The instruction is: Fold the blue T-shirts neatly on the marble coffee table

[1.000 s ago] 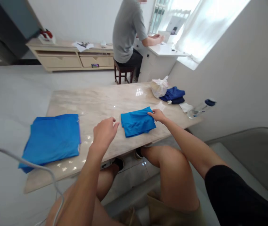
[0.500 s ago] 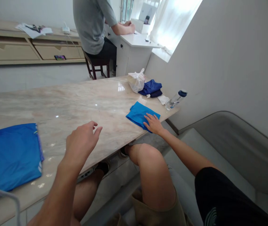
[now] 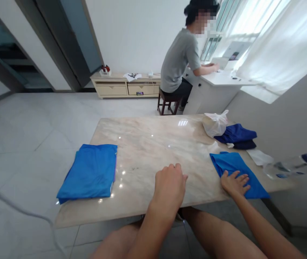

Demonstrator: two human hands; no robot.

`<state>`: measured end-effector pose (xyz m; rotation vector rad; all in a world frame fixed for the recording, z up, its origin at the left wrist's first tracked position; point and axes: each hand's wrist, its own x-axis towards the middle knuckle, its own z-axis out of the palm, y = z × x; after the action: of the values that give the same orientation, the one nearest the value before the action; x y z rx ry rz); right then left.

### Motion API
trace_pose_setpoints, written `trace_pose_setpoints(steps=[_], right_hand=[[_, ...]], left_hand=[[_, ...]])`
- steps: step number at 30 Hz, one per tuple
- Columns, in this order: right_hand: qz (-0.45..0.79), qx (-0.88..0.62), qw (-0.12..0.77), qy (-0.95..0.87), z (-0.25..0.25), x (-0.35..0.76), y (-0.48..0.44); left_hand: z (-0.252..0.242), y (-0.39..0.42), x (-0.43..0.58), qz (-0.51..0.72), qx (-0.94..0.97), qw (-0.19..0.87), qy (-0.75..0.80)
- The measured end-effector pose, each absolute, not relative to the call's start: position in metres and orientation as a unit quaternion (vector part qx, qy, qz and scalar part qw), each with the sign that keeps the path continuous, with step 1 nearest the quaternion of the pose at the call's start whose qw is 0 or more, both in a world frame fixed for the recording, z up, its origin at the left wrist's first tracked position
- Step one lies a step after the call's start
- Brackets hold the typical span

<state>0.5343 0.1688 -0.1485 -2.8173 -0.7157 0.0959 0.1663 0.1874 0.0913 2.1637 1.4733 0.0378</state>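
My right hand [image 3: 235,182] lies flat with fingers spread on a small folded bright-blue cloth [image 3: 235,172] near the front right edge of the marble table [image 3: 153,144]. My left hand [image 3: 169,183] hovers over the table's front middle, fingers loosely curled, nothing in it. A larger folded blue garment [image 3: 91,172] lies at the table's front left corner, well apart from both hands.
A white plastic bag [image 3: 215,124], a dark-blue folded garment [image 3: 236,136], a white tissue [image 3: 260,157] and a lying water bottle [image 3: 293,166] sit at the table's right. Another person [image 3: 181,66] sits on a stool at a white desk behind. A white cable [image 3: 21,212] hangs at left.
My right hand has slid the small blue cloth toward the table's right edge and now presses flat on it. My left hand moved right. The view swung up and left.
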Motion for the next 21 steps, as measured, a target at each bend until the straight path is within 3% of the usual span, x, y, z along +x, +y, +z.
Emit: trace_pose_setpoints(steps=[3,7,10,14,18,21], right_hand=[[0.081,-0.958,0.047,-0.269,-0.118,0.523,0.184],[0.050,-0.894,-0.074,-0.439,-0.039,0.460,0.205],[0.100,-0.832,-0.094,-0.538,0.026,0.384,0.221],[0.071,-0.768,-0.060,-0.634,0.086,0.281,0.224],[0.060,-0.754,-0.042,-0.653,0.097,0.222,0.209],[0.088,-0.735,-0.090,-0.666,0.081,0.210,0.199]], left_hand=[[0.091,0.182,0.151,0.014,0.798,0.256,0.546],[0.085,0.178,0.132,0.031,0.804,0.245,0.540],[0.078,0.182,0.119,0.016,0.800,0.230,0.554],[0.066,0.188,0.099,0.007,0.782,0.203,0.589],[0.050,0.189,0.075,-0.007,0.767,0.174,0.617],[0.037,0.187,0.058,-0.043,0.754,0.159,0.635]])
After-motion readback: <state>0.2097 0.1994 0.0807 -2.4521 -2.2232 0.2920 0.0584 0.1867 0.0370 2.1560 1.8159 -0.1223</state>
